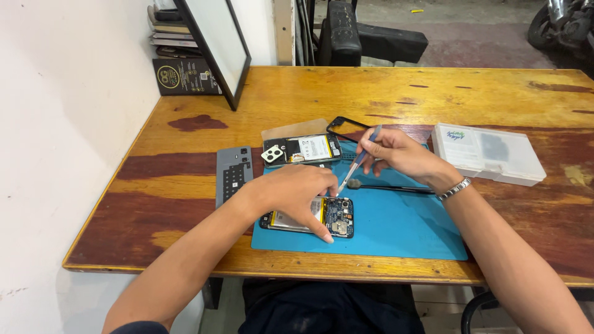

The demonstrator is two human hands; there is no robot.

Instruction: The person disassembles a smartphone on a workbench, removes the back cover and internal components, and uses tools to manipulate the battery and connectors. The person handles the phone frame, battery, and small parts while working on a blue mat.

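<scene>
Two phones here, both opened up; the near phone (309,218) lies on the blue mat (396,229), pinned by the left hand (297,193), fingers spread flat so it won't slide; right hand (399,154) pinches a thin tool (357,162) pen-style, tip angled at the board for control; the tip itself is hard to make out, maybe tweezers; farther back sits the second phone (303,150), then a clear box (489,153).

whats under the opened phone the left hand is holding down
The opened phone lies on a blue work mat, which rests on the wooden table. The left hand covers the phone's left part, so whatever lies there cannot be seen.
</scene>
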